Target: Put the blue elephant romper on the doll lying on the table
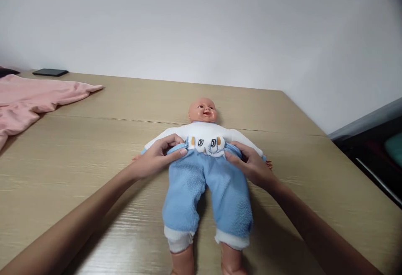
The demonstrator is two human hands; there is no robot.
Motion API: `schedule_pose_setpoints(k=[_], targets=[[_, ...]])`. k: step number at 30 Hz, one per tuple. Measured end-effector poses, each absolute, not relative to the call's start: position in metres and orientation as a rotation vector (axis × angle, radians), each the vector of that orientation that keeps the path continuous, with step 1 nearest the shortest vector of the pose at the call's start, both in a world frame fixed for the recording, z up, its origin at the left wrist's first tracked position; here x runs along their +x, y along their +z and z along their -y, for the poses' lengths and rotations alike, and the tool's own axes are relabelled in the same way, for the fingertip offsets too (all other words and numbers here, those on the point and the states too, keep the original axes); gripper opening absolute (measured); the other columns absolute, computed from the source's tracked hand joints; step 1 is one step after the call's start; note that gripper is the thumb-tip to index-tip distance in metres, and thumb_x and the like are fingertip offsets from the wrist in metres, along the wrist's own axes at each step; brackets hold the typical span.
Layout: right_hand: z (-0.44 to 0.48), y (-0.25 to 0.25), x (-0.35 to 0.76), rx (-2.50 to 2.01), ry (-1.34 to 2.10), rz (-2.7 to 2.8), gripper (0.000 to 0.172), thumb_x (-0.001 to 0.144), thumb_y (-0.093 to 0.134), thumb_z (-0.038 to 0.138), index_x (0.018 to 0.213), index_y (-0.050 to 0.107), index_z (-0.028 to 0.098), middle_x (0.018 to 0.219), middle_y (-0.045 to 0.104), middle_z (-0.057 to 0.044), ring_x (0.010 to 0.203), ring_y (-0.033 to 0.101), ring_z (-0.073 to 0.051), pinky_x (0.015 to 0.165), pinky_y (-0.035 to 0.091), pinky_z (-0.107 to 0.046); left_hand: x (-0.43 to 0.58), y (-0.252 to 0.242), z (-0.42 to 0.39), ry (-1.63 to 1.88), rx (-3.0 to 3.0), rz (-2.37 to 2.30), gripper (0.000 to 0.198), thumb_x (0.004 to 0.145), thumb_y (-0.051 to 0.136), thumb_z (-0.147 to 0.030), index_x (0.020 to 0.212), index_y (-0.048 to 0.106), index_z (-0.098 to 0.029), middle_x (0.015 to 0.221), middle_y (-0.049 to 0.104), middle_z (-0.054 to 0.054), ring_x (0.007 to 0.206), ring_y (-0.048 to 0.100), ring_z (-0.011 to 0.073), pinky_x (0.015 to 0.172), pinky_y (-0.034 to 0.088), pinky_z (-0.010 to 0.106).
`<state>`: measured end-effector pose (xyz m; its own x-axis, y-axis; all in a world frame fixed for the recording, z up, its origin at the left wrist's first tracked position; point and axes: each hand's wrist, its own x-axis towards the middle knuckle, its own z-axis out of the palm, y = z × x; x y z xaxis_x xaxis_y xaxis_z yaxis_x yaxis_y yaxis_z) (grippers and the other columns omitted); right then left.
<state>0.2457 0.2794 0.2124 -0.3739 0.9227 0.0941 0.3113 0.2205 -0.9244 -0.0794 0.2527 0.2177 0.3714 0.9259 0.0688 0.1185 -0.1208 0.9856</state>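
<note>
A baby doll [202, 111] lies face up on a wooden table [94, 149], head away from me. It wears a white top [204, 134] with an embroidered face and fluffy blue trousers [207, 195] with white cuffs. My left hand [157, 158] pinches the trousers' waistband at the doll's right hip. On the other hip my right hand [251, 164] grips the same waistband. Both hands are closed on the fabric. The doll's bare feet reach the bottom edge of the view.
A pink cloth [28, 99] lies crumpled at the table's far left. A dark phone [50, 72] rests behind it by the white wall. Dark furniture [373, 158] stands past the table's right edge.
</note>
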Motion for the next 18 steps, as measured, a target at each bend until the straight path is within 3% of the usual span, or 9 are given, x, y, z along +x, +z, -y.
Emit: schedule_pose_setpoints(k=[4, 7, 10, 14, 18], targets=[[-0.293, 0.216, 0.243, -0.984, 1.140, 1.788, 0.036, 0.101, 0.073, 0.062, 0.107, 0.075, 0.026, 0.105, 0.069, -0.003, 0.099, 0.062, -0.024, 0.092, 0.049, -0.034, -0.080, 0.226, -0.260, 0.820, 1.667, -0.989, 0.041, 0.098, 0.082, -0.055, 0.088, 0.061, -0.021, 0.091, 0.051, -0.002, 0.087, 0.048, 0.0166, 0.077, 0.037, 0.029], [-0.296, 0.211, 0.238, -0.966, 1.128, 1.664, 0.038, 0.102, 0.071, 0.065, 0.103, 0.069, 0.028, 0.091, 0.063, 0.000, 0.084, 0.057, -0.020, 0.076, 0.047, -0.031, -0.077, 0.221, -0.263, 0.957, 1.659, -1.040, 0.037, 0.105, 0.071, -0.057, 0.099, 0.060, -0.022, 0.102, 0.054, -0.001, 0.095, 0.051, 0.0177, 0.083, 0.041, 0.029], [-0.302, 0.203, 0.231, -1.098, 1.117, 1.603, 0.043, 0.099, 0.072, 0.070, 0.101, 0.068, 0.027, 0.078, 0.058, 0.003, 0.070, 0.049, -0.018, 0.064, 0.041, -0.030, -0.070, 0.213, -0.268, 1.006, 1.578, -1.219, 0.038, 0.109, 0.059, -0.062, 0.105, 0.056, -0.025, 0.091, 0.049, -0.004, 0.083, 0.046, 0.0163, 0.073, 0.039, 0.028], [-0.316, 0.194, 0.225, -1.122, 1.159, 1.556, 0.055, 0.090, 0.075, 0.078, 0.104, 0.073, 0.025, 0.092, 0.072, -0.001, 0.082, 0.062, -0.022, 0.075, 0.049, -0.033, -0.063, 0.206, -0.274, 0.972, 1.609, -1.350, 0.036, 0.108, 0.062, -0.059, 0.103, 0.058, -0.024, 0.084, 0.048, -0.005, 0.076, 0.045, 0.0168, 0.072, 0.038, 0.030], [-0.316, 0.188, 0.241, -1.269, 0.958, 1.764, 0.052, 0.099, 0.068, 0.072, 0.082, 0.071, 0.023, 0.080, 0.064, 0.000, 0.076, 0.055, -0.021, 0.074, 0.044, -0.034, -0.076, 0.195, -0.274, 0.890, 1.780, -1.352, 0.040, 0.107, 0.062, -0.062, 0.103, 0.067, -0.023, 0.096, 0.065, 0.000, 0.092, 0.058, 0.0230, 0.088, 0.044, 0.034]])
